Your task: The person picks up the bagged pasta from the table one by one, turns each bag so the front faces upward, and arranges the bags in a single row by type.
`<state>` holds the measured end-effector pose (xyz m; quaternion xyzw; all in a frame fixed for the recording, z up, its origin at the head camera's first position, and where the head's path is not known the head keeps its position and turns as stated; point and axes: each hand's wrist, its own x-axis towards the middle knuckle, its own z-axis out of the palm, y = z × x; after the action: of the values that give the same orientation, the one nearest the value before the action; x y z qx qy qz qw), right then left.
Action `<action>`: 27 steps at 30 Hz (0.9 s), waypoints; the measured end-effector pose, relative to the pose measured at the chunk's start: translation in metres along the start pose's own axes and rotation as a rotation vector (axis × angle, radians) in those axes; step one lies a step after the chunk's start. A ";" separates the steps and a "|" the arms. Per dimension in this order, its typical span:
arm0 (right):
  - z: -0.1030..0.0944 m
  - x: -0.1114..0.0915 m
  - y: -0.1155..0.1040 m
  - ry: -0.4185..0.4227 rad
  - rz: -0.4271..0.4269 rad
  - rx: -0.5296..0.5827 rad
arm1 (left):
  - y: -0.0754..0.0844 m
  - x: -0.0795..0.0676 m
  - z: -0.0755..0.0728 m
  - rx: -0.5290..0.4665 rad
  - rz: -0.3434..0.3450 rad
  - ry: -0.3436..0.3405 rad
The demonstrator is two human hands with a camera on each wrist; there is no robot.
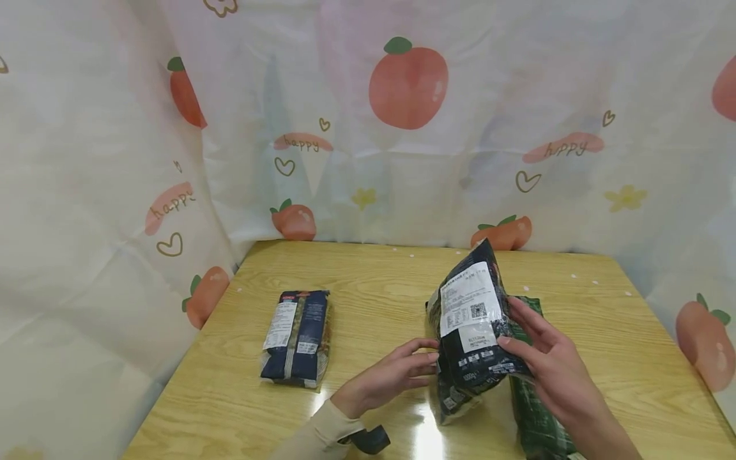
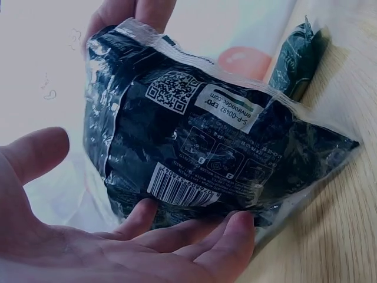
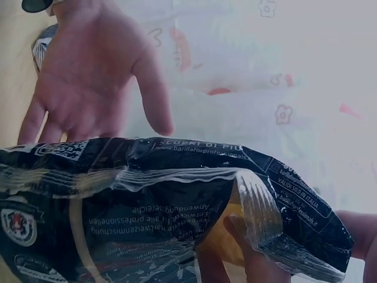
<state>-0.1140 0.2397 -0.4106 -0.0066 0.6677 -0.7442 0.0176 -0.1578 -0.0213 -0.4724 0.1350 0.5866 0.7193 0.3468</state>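
My right hand [image 1: 554, 358] grips a black pasta bag [image 1: 454, 358] by its right side, thumb on the front and fingers behind. The bag is tilted over the table, its white label facing me. In the right wrist view, yellow contents show through a clear part of the bag [image 3: 141, 230] beside the fingers. My left hand [image 1: 397, 374] is at the bag's left side with fingers extended. Seen from the left wrist, its fingertips touch the bag [image 2: 177, 130] near the barcode, while the thumb stands away from it.
Under and behind my right hand lies a green packet [image 1: 535, 409] on the wooden table [image 1: 374, 287]. A navy packet [image 1: 310, 332] with a white label lies at the left. A fruit-printed curtain [image 1: 414, 185] hangs along the table's back and sides.
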 end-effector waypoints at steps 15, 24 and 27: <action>0.057 0.015 -0.017 -0.191 -0.064 -0.057 | 0.004 -0.020 -0.021 0.069 -0.012 -0.003; 0.088 0.026 -0.008 -0.260 -0.062 -0.141 | 0.007 -0.039 -0.029 0.209 -0.039 0.172; 0.092 0.028 -0.003 -0.272 -0.042 -0.140 | 0.007 -0.043 -0.029 0.174 -0.025 0.215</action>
<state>-0.1385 0.1480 -0.3978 -0.1226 0.7092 -0.6882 0.0920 -0.1470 -0.0722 -0.4643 0.0794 0.6822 0.6716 0.2780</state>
